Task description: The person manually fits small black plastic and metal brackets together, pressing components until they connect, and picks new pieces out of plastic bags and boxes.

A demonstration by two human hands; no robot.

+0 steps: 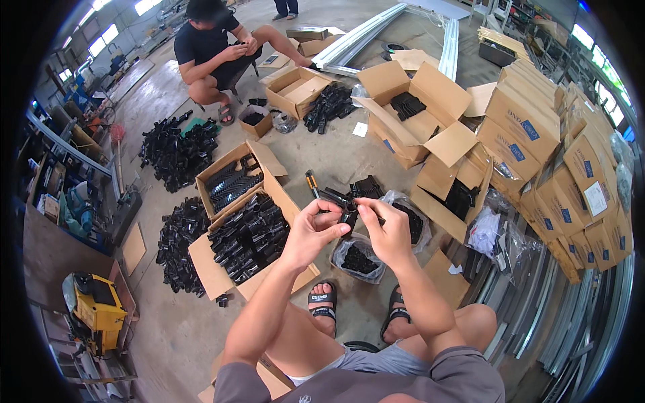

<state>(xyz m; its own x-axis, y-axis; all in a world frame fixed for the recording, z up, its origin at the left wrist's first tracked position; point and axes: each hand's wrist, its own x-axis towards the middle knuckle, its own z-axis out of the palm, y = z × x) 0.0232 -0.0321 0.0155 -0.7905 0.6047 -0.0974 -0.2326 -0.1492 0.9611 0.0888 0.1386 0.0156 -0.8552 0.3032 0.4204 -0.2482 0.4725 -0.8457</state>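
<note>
One black plastic part [349,218], held near view centre
Left hand [314,232] pinches it at 9 o'clock, right hand [385,232] at 3; packed cardboard carton [208,267] lies toward 8, bag-lined box [368,277] at 6

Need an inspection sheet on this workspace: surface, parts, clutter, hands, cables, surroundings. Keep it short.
Surface: gray floor, visible between boxes and piles.
Job's things: black part held up in front of the person; more black pieces fill the open carton.
Clutter: loose near pile and far pile of black pieces, left of the carton.
Hands: left hand and right hand both pinch the part.
Cables: nothing seen near the hands.
Surroundings: seated co-worker ahead-left; stacked cartons right; yellow machine left.
</note>
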